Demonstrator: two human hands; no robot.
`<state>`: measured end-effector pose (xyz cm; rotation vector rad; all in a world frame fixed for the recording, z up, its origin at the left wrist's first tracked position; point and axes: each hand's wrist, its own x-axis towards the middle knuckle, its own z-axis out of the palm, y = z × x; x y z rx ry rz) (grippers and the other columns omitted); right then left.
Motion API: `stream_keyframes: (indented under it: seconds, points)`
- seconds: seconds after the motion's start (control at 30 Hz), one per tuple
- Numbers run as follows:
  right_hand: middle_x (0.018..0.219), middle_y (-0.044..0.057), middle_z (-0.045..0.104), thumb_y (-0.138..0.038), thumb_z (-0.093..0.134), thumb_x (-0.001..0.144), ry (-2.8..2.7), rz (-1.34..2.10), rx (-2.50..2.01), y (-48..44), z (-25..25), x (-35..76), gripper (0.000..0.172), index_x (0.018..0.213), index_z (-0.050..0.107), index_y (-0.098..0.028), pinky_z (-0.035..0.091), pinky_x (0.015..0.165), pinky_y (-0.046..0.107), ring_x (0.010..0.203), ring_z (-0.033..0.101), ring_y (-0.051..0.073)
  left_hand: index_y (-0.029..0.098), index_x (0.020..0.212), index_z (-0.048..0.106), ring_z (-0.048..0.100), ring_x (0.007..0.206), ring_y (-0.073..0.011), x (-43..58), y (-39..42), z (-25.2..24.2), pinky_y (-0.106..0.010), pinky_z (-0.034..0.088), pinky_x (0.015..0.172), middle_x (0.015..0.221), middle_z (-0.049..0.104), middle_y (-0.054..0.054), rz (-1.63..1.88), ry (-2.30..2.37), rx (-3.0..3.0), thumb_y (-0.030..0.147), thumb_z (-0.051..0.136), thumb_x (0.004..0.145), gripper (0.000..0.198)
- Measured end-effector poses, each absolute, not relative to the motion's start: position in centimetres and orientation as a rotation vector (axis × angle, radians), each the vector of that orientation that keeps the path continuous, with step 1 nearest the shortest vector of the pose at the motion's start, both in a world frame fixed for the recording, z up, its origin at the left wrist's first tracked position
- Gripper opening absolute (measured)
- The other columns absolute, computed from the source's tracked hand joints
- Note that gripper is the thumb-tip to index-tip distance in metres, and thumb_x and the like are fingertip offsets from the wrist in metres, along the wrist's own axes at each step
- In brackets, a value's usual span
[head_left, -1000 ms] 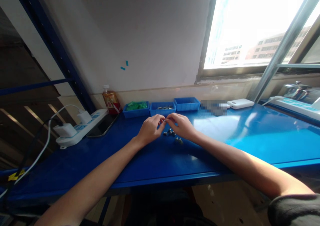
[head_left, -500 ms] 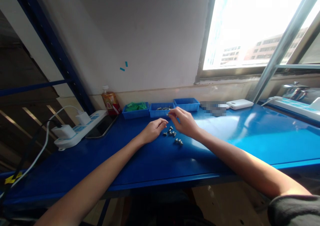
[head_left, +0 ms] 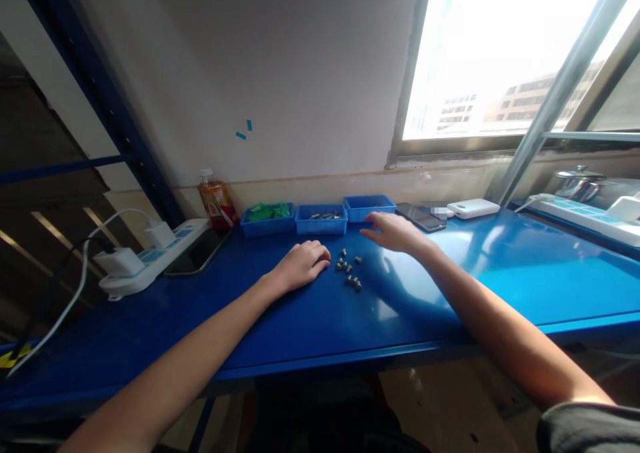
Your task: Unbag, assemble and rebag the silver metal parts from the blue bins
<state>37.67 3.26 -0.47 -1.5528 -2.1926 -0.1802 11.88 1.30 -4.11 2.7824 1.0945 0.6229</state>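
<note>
Several small grey metal parts (head_left: pixel 349 270) lie loose on the blue table (head_left: pixel 500 273). My left hand (head_left: pixel 301 267) rests on the table just left of them, fingers curled, fingertips at the edge of the pile; what they hold, if anything, is hidden. My right hand (head_left: pixel 396 232) hovers beyond the pile, fingers stretched out toward the rightmost blue bin (head_left: pixel 371 207), with nothing visible in it. The middle blue bin (head_left: pixel 321 219) holds more grey parts. The left blue bin (head_left: pixel 267 219) holds green pieces.
A dark phone (head_left: pixel 421 216) and a white power bank (head_left: pixel 473 208) lie right of the bins. A bottle (head_left: pixel 214 201), a white power strip with chargers (head_left: pixel 150 256) and another phone (head_left: pixel 197 255) sit at the left. A second power strip (head_left: pixel 585 213) lies far right.
My hands, pinched together over the parts a second ago, have separated. My right hand carried a small part toward the rightmost bin and now shows stretched fingers. My left hand dropped to the pile.
</note>
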Motion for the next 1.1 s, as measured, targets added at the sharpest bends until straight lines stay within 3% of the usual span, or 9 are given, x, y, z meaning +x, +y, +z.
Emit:
stream_keyframes:
  seconds: [0.23,0.4,0.67,0.87,1.1]
  points:
    - [0.099,0.008,0.065,-0.033,0.059,0.085,-2.399,0.026,-1.190,0.1,-4.1,31.1,0.032,0.115,0.056,-0.022,0.042,0.068,0.027,0.088,0.062,0.021,0.016,0.087,0.068,0.063,0.079,-0.0196,12.2,2.1,-4.8,-0.030,0.048,0.073,0.086,0.070,-0.006,0.819,1.084,2.369,0.037,0.049,0.089,0.028]
    - [0.103,0.009,0.062,-0.030,0.058,0.085,-2.277,0.036,-1.148,0.1,-4.2,30.6,0.037,0.120,0.051,-0.018,0.044,0.075,0.030,0.093,0.060,0.021,0.014,0.088,0.068,0.065,0.081,-0.0197,12.4,2.3,-4.6,-0.030,0.050,0.075,0.085,0.071,-0.006,0.988,1.014,1.919,0.046,0.063,0.079,0.034]
    - [0.095,0.003,0.062,-0.029,0.054,0.088,-2.158,0.006,-1.110,0.1,-4.2,30.6,0.017,0.104,0.055,-0.021,0.041,0.068,0.024,0.081,0.058,0.015,0.012,0.090,0.063,0.065,0.082,-0.0175,12.6,2.3,-4.7,-0.032,0.050,0.081,0.087,0.070,-0.006,1.064,0.891,1.442,0.043,0.080,0.063,0.044]
    - [0.090,0.002,0.060,-0.030,0.053,0.089,-2.113,-0.012,-1.115,0.1,-4.4,30.3,0.011,0.095,0.054,-0.021,0.040,0.067,0.023,0.077,0.057,0.014,0.012,0.098,0.067,0.065,0.083,-0.0175,12.5,2.3,-4.6,-0.031,0.048,0.081,0.089,0.071,-0.008,1.037,0.867,1.416,0.044,0.077,0.068,0.045]
    - [0.091,0.002,0.061,-0.025,0.055,0.086,-2.116,-0.024,-1.094,0.0,-4.5,30.2,0.010,0.095,0.058,-0.022,0.042,0.069,0.024,0.083,0.060,0.015,0.011,0.090,0.068,0.062,0.074,-0.0150,12.9,1.9,-4.5,-0.027,0.047,0.074,0.082,0.069,-0.005,1.053,0.898,1.498,0.048,0.074,0.070,0.042]
